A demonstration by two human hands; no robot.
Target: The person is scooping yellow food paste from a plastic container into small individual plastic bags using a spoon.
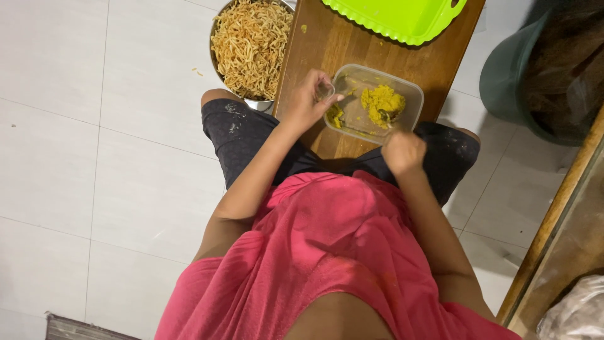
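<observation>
A clear plastic container [410, 96] with a lump of yellow dough [382, 104] stands on a low wooden board [321, 44] in front of my knees. My left hand [309, 101] grips the container's near left corner, thumb over the rim. My right hand [402, 151] is closed around a spoon [384, 117] whose tip digs into the dough. A small smear of dough [335, 116] clings to the left inner wall.
A steel bowl [258, 102] heaped with thin fried noodle-like strands stands on the white tiled floor to the left of the board. A bright green tray [402, 19] lies at the board's far end. A dark green bucket [503, 82] stands at the right.
</observation>
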